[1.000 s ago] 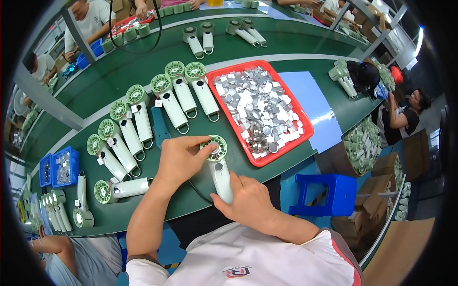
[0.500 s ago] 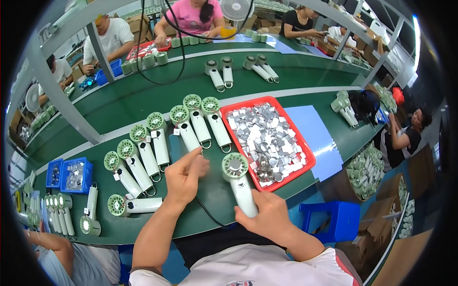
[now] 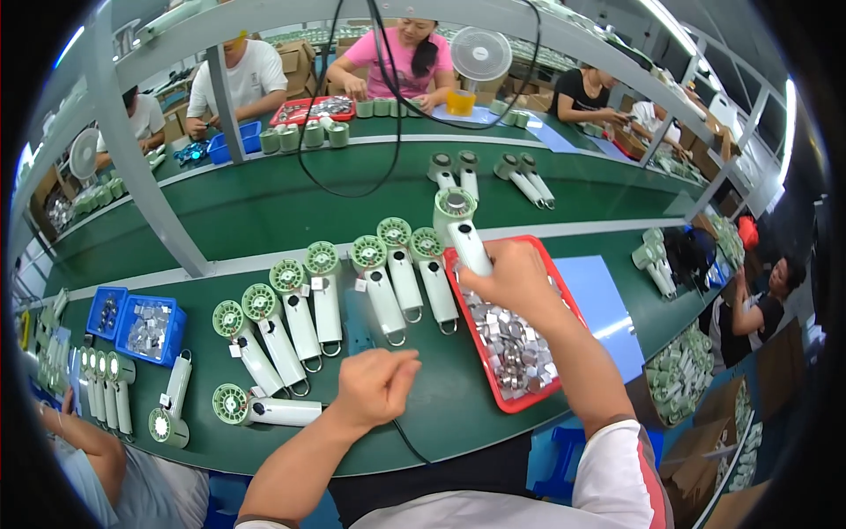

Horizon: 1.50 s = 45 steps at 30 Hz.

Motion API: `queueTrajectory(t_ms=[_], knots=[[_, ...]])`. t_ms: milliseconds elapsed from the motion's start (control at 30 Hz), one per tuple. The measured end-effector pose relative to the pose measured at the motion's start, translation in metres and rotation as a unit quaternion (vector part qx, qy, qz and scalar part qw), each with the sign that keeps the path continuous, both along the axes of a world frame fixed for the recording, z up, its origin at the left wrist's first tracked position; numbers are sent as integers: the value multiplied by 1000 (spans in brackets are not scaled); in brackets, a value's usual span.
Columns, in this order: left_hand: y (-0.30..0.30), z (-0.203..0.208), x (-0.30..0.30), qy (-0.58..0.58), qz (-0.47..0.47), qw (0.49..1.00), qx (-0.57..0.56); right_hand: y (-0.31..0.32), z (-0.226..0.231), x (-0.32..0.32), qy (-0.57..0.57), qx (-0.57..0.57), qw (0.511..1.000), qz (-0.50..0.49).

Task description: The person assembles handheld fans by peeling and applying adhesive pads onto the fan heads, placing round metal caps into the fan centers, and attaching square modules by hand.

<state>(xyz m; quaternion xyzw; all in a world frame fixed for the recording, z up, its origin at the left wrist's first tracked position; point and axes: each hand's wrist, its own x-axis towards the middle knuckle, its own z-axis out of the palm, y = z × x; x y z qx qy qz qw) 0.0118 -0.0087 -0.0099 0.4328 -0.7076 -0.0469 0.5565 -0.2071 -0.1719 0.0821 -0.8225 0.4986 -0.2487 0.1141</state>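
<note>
A pale green and white handheld fan [image 3: 467, 244] is in my right hand [image 3: 516, 280], gripped by its handle. Its round head, with a silver disc in the middle, points away from me above the far edge of my bench. My left hand [image 3: 379, 386] is closed over the bench, fingers curled; whatever they may hold is hidden. Several fans [image 3: 326, 295] lie in a slanting row beyond it, with green finned heads, and one more fan [image 3: 273, 409] lies sideways to its left. Under my right forearm is a red tray [image 3: 484, 360] of small silver and white pieces.
Blue bins [image 3: 152, 331] of metal parts stand at the left, near another person's arm [image 3: 84, 436]. A blue sheet [image 3: 599, 304] lies right of the tray. Two pairs of fans [image 3: 527, 181] rest on the green belt. Hanging black cables [image 3: 398, 106] cross the far view; co-workers sit opposite.
My right hand has carried the fan forward, from close to me to beyond the tray's far edge. The left hand has come down and nearer, its fingers curled in. The view has shifted.
</note>
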Motion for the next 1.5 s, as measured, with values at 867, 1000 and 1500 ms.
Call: queueTrajectory(t_ms=[867, 1000, 1500], knots=[[11, 9, 12, -158, -69, 985, -9, -271, -74, 145, 143, 140, 980, -17], [15, 9, 11, -169, -67, 983, -37, -237, -46, 122, 121, 199, 972, -27], [122, 129, -14, 125, -257, 832, -475, 182, -48, -53, -185, -145, 954, 186]])
